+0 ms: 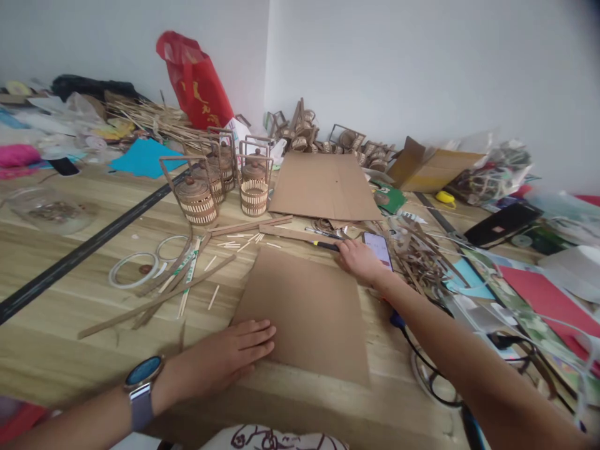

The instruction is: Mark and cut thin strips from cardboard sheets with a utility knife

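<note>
My left hand [239, 350] lies flat with fingers stretched on the near left edge of a brown cardboard sheet [304, 312]. At the sheet's far right corner, my right hand [359, 259] has its fingers closed on the end of a slim black tool [323, 245] with a yellow band; its exact kind does not show. Just past that hand lies a lit phone [377, 249]. Beyond the sheet a wooden strip [290, 234] lies crosswise, with short pale sticks [244, 242] to its left. A larger cardboard panel [323, 184] rests farther back.
Small lidded bamboo baskets [194, 200] with tall handles stand at back left, beside an open basket [254, 199]. White rings [134, 270] and loose strips [159, 306] lie left. A heap of brown strips [422, 253], cables [422, 356] and red paper [548, 300] occupy the right.
</note>
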Tool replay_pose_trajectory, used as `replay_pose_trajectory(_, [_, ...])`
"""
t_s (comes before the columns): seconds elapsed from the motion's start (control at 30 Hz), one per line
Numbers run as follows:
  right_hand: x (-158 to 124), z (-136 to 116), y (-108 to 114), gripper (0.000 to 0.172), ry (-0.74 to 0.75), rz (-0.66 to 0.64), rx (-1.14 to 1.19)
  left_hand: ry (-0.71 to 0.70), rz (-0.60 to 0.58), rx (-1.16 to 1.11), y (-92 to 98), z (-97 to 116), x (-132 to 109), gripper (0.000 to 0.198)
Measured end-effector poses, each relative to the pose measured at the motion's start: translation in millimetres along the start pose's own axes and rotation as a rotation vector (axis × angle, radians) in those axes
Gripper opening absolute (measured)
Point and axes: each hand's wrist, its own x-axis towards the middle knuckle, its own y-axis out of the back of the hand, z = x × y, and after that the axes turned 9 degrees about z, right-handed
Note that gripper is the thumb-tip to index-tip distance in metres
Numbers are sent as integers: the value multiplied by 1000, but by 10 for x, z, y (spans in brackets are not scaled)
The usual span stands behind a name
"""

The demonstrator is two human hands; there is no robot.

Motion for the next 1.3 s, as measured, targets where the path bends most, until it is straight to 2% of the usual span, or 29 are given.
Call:
replay_pose_trajectory(0.13, [-443, -242, 148, 40, -223, 69, 235, 5, 32, -24, -37, -21, -29, 56])
replay_pose_trajectory(0.3, [-1392, -685, 492, 41, -468, 25, 560, -18, 37, -20, -65, -73, -63, 52])
replay_pose_trajectory(0.37, [-1774, -830, 626, 44, -665, -14, 801, -23, 38, -23, -53, -95, -70, 53])
replay_pose_trajectory(0.47, [-2269, -976, 760, 46, -930, 37, 1039, -23, 30, -38, -22, -120, -73, 58])
replay_pose_trajectory(0.6, [-2726, -1102, 820, 47, -1114, 104, 1026, -17, 27, -44, 10, -133, -73, 57])
replay_pose_trajectory(0.8, [-3035, -1189, 831, 60, -1296, 63, 1026, -57, 48, -22, 66, -142, -46, 52])
replay_pose_trajectory(0.9, [-3107, -1199, 866, 61, -1330, 38, 1014, -87, 71, -11, 136, -164, 56, 40])
replay_pose_trajectory(0.97, [-3125, -1197, 908, 58, -1319, 74, 1022, -108, 89, -2, 179, -186, 188, 32])
replay_pose_trajectory(1.03, [-3118, -1173, 954, 57, -1313, 114, 989, -130, 102, 15, 193, -217, 366, 32])
replay_pose_trajectory(1.13, [-3073, -1076, 1001, 60, -1267, 49, 842, -177, 131, 56, 141, -286, 666, 36])
replay_pose_trajectory(1.2, [-3040, -983, 1003, 48, -1116, 45, 668, -167, 115, 77, 78, -339, 845, 41])
replay_pose_trajectory(1.3, [-3013, -853, 956, 35, -737, 145, 301, -138, 58, 64, -3, -376, 1023, 52])
